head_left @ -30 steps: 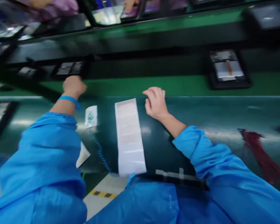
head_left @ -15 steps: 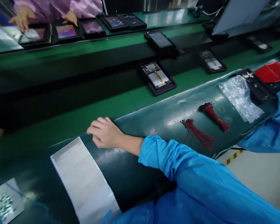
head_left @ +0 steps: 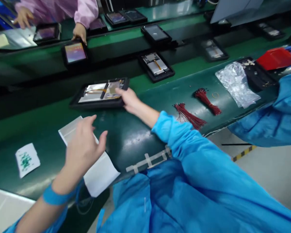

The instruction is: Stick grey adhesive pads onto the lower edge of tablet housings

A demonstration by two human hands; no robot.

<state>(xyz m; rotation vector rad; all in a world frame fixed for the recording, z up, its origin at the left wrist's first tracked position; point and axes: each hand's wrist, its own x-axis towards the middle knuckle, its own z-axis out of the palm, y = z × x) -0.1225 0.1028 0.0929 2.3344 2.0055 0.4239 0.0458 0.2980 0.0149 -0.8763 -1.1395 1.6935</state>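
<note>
My right hand (head_left: 129, 98) grips the right end of an opened tablet (head_left: 93, 92) in a black tray, thumb on top. The tablet's silver inner parts and an orange ribbon cable face up, and it is over the near edge of the conveyor. My left hand (head_left: 83, 142), with a blue band on its wrist, is above a white paper strip (head_left: 102, 174), fingers apart and holding nothing. To the left, a small white card (head_left: 35, 161) carries green bits.
Two bundles of dark red wires (head_left: 190, 118) lie on the bench at right, beside a clear plastic bag (head_left: 236, 84) and a red bin (head_left: 275, 59). Another opened tablet (head_left: 156, 66) sits on the conveyor. Opposite, a co-worker's hand (head_left: 80, 32) touches a tablet with a lit screen (head_left: 75, 52).
My right hand has taken hold of an opened tablet. My left hand has come into view over the paper strip. The co-worker's lit tablet has moved onto the conveyor.
</note>
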